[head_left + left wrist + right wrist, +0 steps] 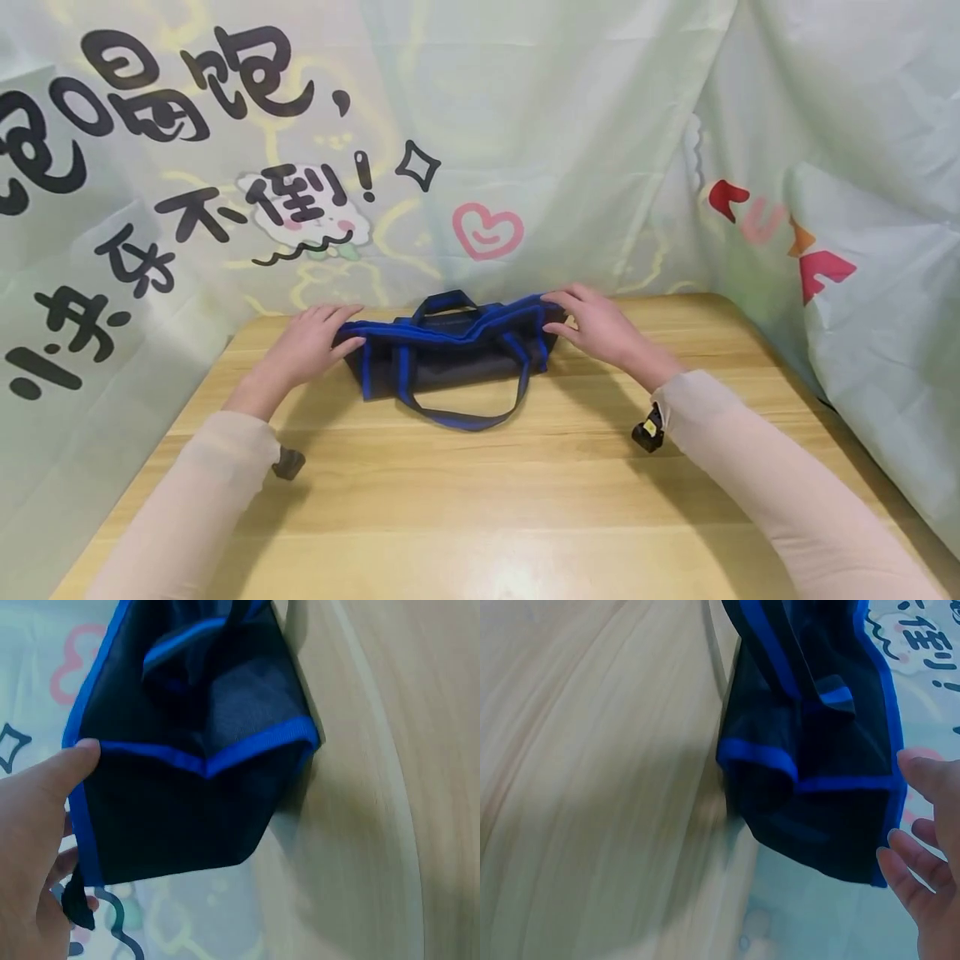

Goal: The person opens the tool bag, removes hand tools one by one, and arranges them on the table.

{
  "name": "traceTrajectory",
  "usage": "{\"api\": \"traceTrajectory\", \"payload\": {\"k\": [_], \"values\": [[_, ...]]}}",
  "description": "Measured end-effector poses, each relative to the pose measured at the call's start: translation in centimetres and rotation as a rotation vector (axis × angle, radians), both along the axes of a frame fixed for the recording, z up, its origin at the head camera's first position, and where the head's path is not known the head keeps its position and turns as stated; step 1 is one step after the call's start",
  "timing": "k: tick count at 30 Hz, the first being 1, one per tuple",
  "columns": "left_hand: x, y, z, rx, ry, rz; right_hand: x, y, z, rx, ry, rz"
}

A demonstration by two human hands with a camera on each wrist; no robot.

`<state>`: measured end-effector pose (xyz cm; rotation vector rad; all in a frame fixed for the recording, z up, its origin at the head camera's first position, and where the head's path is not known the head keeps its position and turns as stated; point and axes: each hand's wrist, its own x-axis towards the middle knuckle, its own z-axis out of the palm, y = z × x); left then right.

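A dark bag with blue trim and blue handles lies at the far middle of the wooden table. My left hand is at the bag's left end, fingers on top and thumb below, pinching the edge. The left wrist view shows the thumb of that left hand on the blue trim of the bag, with the fingers behind the edge. My right hand rests at the bag's right end with straight fingers. In the right wrist view the right hand is spread beside the bag, its thumb tip at the trim.
One loose handle loop lies on the table toward me. A printed cloth backdrop hangs close behind the table and along its right side. Small black wrist cameras sit under both sleeves.
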<state>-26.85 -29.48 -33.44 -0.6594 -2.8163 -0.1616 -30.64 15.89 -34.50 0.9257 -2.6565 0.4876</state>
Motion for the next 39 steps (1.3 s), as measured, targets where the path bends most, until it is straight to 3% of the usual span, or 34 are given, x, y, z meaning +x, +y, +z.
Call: {"api": "traceTrajectory", "payload": {"k": [6, 14, 21, 27, 31, 36, 39], "values": [[-0.2, -0.6, -0.3, 0.015, 0.006, -0.063, -0.3, -1.0, -0.4, -0.03, -0.011, -0.002], [-0.3, -0.9, -0.8, 0.03, 0.252, -0.257, -1.6, -1.2, -0.7, -0.132, 0.093, -0.021], [0.3, -0.9, -1.9, -0.015, 0.383, -0.345, -3.0, -0.9, -1.6, -0.194, 0.205, 0.004], [2.0, 0.0, -2.0, -0.048, 0.421, -0.377, -4.2, -0.9, -2.2, -0.255, 0.241, -0.004], [3.6, 1.2, -1.7, -0.057, 0.404, -0.376, -4.7, -0.9, -2.4, -0.257, 0.198, -0.04], [5.5, 2.7, -1.2, -0.043, 0.381, -0.355, -4.5, -1.1, -1.8, -0.272, 0.135, -0.11], [6.4, 3.5, -0.9, -0.038, 0.376, -0.341, -3.9, -1.6, -1.2, -0.29, 0.16, -0.086]]}}
